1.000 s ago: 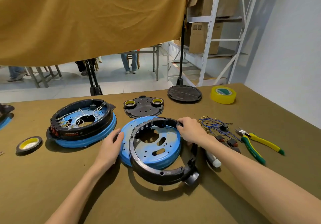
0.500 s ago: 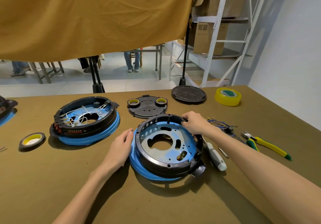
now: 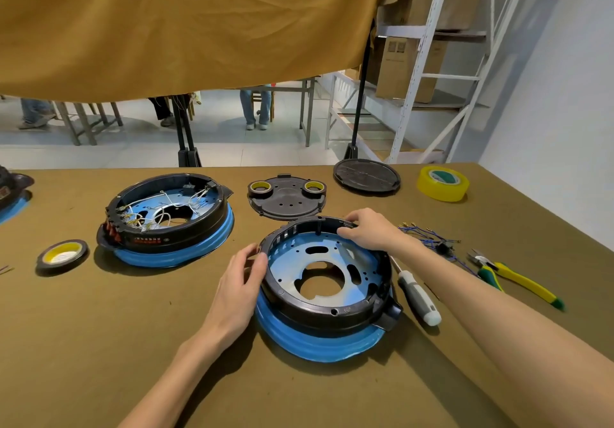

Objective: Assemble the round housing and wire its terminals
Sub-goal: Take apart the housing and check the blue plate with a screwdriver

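A black plastic ring sits level on a round blue base plate in front of me. My left hand grips the ring's left rim, thumb over the top edge. My right hand holds the far right rim with curled fingers. The plate's inside shows cut-outs and small holes and carries no wires. A bundle of blue wires with terminals lies to the right of the ring.
A wired housing stands at the left. A grey-handled screwdriver and yellow-green pliers lie right of the ring. Behind are a black cover with two tape rolls, a round black lid, yellow tape. A tape roll lies far left.
The black ring, first tilted off the blue plate, has come down level onto it. My left hand moved from the plate's edge onto the ring's rim.
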The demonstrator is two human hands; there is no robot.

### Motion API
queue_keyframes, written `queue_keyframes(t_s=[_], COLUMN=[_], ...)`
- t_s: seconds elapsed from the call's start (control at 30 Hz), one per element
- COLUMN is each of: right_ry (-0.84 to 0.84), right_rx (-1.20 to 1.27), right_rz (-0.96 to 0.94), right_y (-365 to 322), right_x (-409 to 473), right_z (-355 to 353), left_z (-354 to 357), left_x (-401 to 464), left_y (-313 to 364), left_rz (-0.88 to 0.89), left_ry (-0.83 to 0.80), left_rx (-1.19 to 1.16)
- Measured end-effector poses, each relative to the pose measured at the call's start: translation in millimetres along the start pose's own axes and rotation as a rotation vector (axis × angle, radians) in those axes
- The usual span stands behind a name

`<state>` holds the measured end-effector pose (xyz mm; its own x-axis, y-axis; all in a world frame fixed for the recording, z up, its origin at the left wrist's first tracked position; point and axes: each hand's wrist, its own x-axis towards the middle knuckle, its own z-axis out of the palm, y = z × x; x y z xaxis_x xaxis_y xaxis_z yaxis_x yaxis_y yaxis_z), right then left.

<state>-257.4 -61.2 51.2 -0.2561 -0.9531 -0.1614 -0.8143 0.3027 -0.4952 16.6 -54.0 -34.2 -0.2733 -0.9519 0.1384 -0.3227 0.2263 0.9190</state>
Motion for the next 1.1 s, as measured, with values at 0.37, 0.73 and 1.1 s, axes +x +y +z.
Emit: queue_keyframes(t_s=[0.37,0.73,1.1], right_ry=[0.011,0.033,0.028], right_rx=[0.04,0.081,0.096], right_rz=[0.097,0.147,0.083], right_y=[26,35,33], right_x=[-33,-35,-32], right_z=[-12,-8,-10], left_z=[7,6,2], left_x=[-5,0,-4], left_y=[3,-3,-3], left_rz=[-0.003,-0.005,0.02], left_ry=[0.029,-0.004,0.021], left_rx=[-0.042,0.025,0.039])
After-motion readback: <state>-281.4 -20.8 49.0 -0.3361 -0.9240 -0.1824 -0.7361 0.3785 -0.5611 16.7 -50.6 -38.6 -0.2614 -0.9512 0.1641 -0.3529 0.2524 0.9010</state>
